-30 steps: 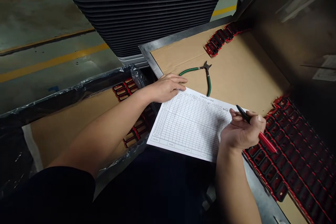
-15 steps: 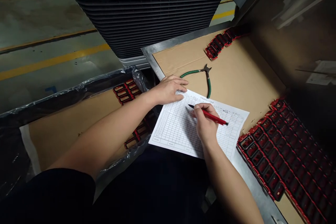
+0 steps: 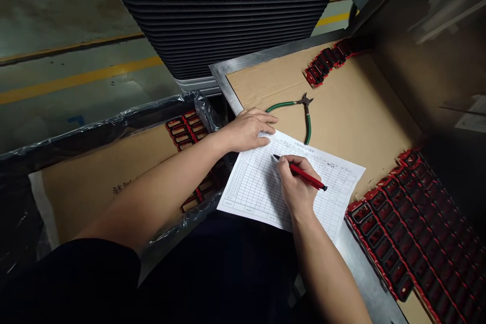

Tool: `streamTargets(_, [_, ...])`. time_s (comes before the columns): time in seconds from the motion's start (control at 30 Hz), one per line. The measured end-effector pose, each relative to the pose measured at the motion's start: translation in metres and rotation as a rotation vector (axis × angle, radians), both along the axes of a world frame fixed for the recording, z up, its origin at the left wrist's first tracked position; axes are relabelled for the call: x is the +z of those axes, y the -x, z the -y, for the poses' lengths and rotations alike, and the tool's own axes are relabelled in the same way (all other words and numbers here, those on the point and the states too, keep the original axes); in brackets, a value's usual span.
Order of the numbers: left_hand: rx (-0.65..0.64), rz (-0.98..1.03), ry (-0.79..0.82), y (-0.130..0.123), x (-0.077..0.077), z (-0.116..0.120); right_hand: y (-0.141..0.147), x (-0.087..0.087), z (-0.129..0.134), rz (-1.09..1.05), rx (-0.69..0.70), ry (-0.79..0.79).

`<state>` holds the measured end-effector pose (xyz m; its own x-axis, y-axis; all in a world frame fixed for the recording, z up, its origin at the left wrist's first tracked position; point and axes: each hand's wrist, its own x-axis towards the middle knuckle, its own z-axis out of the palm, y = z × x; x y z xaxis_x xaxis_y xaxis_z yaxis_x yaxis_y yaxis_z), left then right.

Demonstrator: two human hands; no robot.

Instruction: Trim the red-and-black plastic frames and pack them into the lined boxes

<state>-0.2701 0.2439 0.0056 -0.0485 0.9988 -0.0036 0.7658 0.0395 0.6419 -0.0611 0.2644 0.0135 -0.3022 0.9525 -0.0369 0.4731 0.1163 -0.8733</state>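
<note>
A white printed form [image 3: 246,182] with a grid of cells lies at the front edge of the cardboard-covered table [image 3: 341,116]. My left hand [image 3: 252,129] rests flat on its upper left corner, fingers spread. In my right hand [image 3: 299,187] is a red pen [image 3: 308,177] with a black tip, held in a writing grip. Its tip is at the upper part of the grid; whether it touches the paper I cannot tell. Just beyond the form lie green-handled cutting pliers [image 3: 307,116], their handles apart, close to my left fingertips.
Rows of red and black frame-like parts [image 3: 402,212] cover the table's right side; a shorter row of similar parts [image 3: 326,63] lies at the back. To the left, a plastic-lined box [image 3: 94,162] holds cardboard and more such parts. A dark slatted unit [image 3: 228,15] stands behind the table.
The whole view has shifted slightly. My right hand has tilted a little with the pen, whose tip stays near the same part of the grid. My left hand keeps its place on the form.
</note>
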Motion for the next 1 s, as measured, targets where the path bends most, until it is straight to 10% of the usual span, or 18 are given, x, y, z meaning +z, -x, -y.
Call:
streamTargets(0.83, [-0.005, -0.018, -0.031, 0.001, -0.003, 0.0, -0.002, -0.003, -0.002, -0.105, -0.053, 0.027])
streamTargets(1.0, [-0.007, -0.021, -0.074, 0.002, -0.009, 0.0, -0.01, -0.001, 0.003, -0.108, 0.167, -0.446])
